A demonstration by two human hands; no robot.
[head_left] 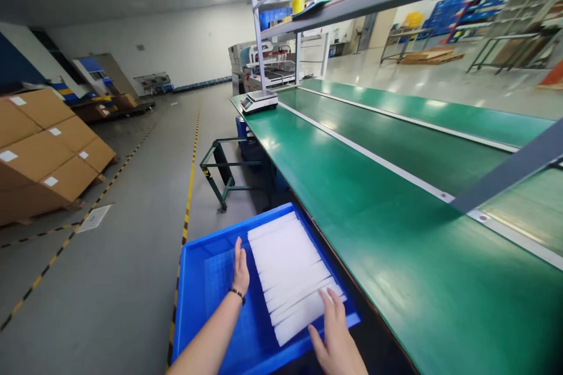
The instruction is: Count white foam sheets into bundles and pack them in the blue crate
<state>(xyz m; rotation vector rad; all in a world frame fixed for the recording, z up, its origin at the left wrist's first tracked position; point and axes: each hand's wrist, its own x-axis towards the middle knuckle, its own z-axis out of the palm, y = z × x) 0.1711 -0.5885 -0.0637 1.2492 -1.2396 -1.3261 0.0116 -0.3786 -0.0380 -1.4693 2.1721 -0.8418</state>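
A blue plastic crate [211, 299] stands low beside the green bench, in front of me. Along its right side lies a row of thin white flat pieces [284, 252], packed close together; I cannot make out their kind. My left hand [240, 269], with a dark bead bracelet at the wrist, is inside the crate just left of the row, fingers stretched and holding nothing. Over the near right end of the row is my right hand [332, 322], fingers apart, its fingertips at the white pieces. Whether they touch cannot be told.
The long green bench [352, 181] runs away on the right, with a weighing scale [259, 101] at its far end and a shelf [352, 3] above. A green metal frame [229, 164] stands beyond the crate. Stacked cartons [48, 146] stand left.
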